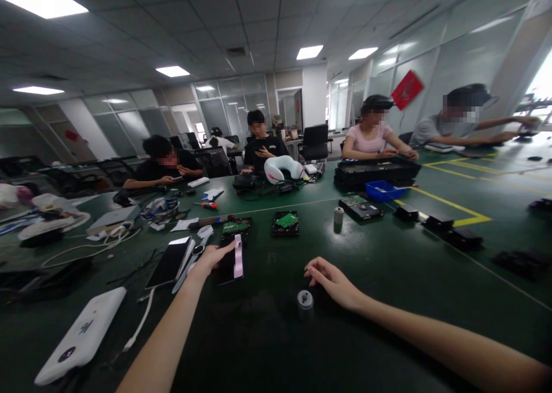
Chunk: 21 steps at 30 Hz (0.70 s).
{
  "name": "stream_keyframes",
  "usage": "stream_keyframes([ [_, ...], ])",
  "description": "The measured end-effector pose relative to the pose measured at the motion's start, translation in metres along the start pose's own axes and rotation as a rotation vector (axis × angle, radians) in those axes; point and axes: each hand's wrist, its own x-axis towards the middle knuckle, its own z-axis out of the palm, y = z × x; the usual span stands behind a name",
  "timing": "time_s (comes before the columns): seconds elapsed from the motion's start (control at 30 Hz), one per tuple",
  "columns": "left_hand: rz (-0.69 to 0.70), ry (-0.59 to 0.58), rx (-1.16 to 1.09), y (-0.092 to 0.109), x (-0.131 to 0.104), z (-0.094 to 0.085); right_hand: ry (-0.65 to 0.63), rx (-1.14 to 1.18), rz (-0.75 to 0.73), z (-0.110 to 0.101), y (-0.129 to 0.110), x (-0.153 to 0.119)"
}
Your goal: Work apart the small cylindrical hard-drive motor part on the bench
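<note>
My left hand (211, 259) is closed on the edge of a dark phone-like slab (227, 260) with a pink strip (238, 258) along its right side. Beyond the fingertips, a hard drive with a green circuit board (236, 226) lies partly hidden by the slab. My right hand (330, 279) hovers over the table with fingers curled and the tips drawn together; anything between them is too small to make out. Just below it a small metal cylinder (305, 300) with a stub on top stands upright, apart from the fingers. A similar cylinder (338, 216) stands farther off.
Another green-board drive (285, 223) lies mid-table, and an open one (361, 207) sits by a blue tray (385, 191). At left are a tablet (170, 260), a white power bank (81, 335) and cables. Black parts (452, 232) line the right. Several people sit around the table.
</note>
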Motion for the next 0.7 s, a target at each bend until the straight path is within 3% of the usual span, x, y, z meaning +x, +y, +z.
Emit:
stream_keyframes([
  [0.2, -0.122, -0.151, -0.132, 0.001, -0.001, -0.017, -0.004, -0.017, -0.017, -0.001, 0.003, 0.0],
  [0.47, -0.083, -0.315, -0.195, 0.001, -0.016, -0.035, -0.002, -0.044, -0.009, 0.0, 0.002, 0.0],
  [0.7, -0.03, -0.334, -0.113, 0.01, -0.03, -0.036, -0.009, -0.037, 0.007, -0.001, 0.0, 0.0],
])
